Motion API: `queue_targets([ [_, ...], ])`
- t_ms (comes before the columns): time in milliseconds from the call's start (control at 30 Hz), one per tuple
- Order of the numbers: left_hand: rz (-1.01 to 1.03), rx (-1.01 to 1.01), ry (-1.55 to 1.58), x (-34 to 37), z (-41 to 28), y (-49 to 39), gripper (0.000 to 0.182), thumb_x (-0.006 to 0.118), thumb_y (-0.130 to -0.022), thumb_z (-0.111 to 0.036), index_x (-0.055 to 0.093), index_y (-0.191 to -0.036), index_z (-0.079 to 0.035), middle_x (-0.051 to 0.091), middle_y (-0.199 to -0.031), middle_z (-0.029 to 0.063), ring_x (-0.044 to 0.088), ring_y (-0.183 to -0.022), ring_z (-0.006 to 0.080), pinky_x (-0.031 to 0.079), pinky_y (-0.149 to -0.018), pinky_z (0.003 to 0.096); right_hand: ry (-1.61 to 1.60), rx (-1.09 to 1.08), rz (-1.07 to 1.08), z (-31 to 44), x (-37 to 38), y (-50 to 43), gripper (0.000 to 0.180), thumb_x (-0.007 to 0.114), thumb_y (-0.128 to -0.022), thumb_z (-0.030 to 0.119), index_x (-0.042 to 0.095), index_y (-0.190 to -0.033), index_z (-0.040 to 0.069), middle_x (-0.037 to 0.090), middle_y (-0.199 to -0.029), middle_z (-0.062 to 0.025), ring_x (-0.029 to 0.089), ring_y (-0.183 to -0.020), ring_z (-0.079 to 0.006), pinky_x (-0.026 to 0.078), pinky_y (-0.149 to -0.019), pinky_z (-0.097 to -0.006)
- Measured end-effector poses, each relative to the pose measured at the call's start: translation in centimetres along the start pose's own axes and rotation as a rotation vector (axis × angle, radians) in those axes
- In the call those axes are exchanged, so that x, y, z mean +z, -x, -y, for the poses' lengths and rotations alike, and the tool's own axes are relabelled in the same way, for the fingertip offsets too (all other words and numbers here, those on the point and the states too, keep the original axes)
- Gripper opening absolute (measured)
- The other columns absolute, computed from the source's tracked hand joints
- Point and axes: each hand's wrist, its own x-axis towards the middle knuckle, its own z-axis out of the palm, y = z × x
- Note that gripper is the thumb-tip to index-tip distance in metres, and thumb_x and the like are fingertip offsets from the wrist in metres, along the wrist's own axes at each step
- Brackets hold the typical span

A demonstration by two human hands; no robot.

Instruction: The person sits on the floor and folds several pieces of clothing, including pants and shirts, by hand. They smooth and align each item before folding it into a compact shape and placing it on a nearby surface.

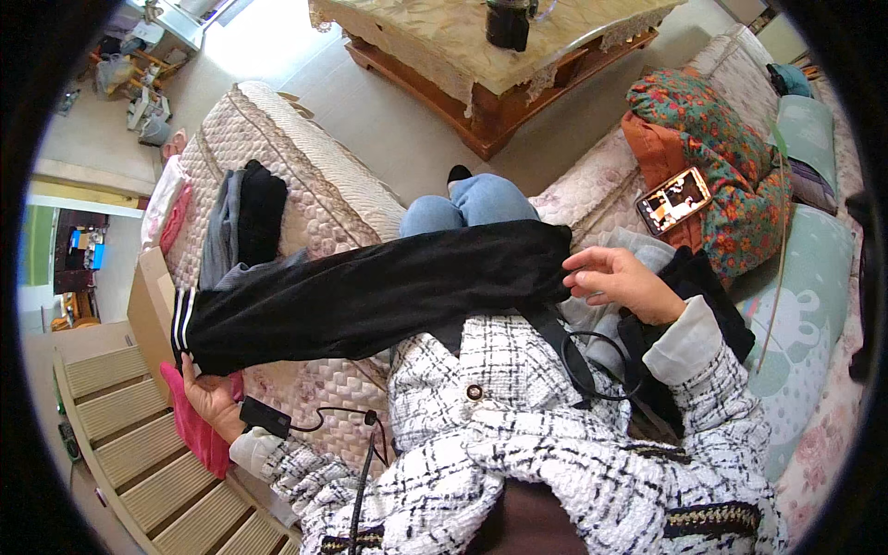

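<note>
A black garment (374,291), with white stripes at its left end, is stretched across my lap in a long folded strip. My left hand (208,399) has its fingers on the striped end and holds it at the lower corner. At the other end, my right hand (621,281) hovers beside the cloth's edge, fingers slightly apart and nothing plainly gripped. Grey and black clothes (704,291) lie bunched under and beyond my right forearm. Left of my knees, folded grey and black clothes (260,208) rest on the quilted sofa cover (319,166).
A pink cloth (201,430) hangs by a cardboard box (149,298) and a slatted wooden piece (139,444) at left. A lit phone (674,201) leans on a floral bundle (735,152). Ahead stands a covered wooden table (444,48). A cable (357,485) runs from my left wrist.
</note>
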Motion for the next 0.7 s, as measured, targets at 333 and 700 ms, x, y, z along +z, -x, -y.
queue_targets([
  [333, -0.446, 0.161, 0.017, -7.8, -3.7, -0.6, 0.03, 0.065, -0.087, -0.027, 0.065, -0.113, -0.011, 0.062, -0.123, 0.01, 0.053, -0.118, 0.0309, 0.036, -0.101, 0.0559, -0.275, 0.015, -0.273, -2.1, -2.0, -2.5, 0.04, 0.062, -0.088, 0.018, 0.048, -0.124, 0.004, 0.055, -0.101, -0.0041, 0.056, -0.09, -0.0137, 0.052, -0.074, -0.0315],
  [700, -0.544, 0.158, 0.046, -7.3, -1.2, 0.4, 0.033, 0.067, -0.086, -0.024, 0.064, -0.115, -0.007, 0.062, -0.123, 0.0107, 0.054, -0.118, 0.0292, 0.039, -0.103, 0.0488, 0.093, -0.038, -0.446, -4.1, 2.3, -7.5, 0.076, 0.074, -0.077, 0.034, 0.036, -0.13, -0.005, 0.043, -0.127, -0.0232, 0.049, -0.112, -0.0279, 0.041, -0.094, -0.0353],
])
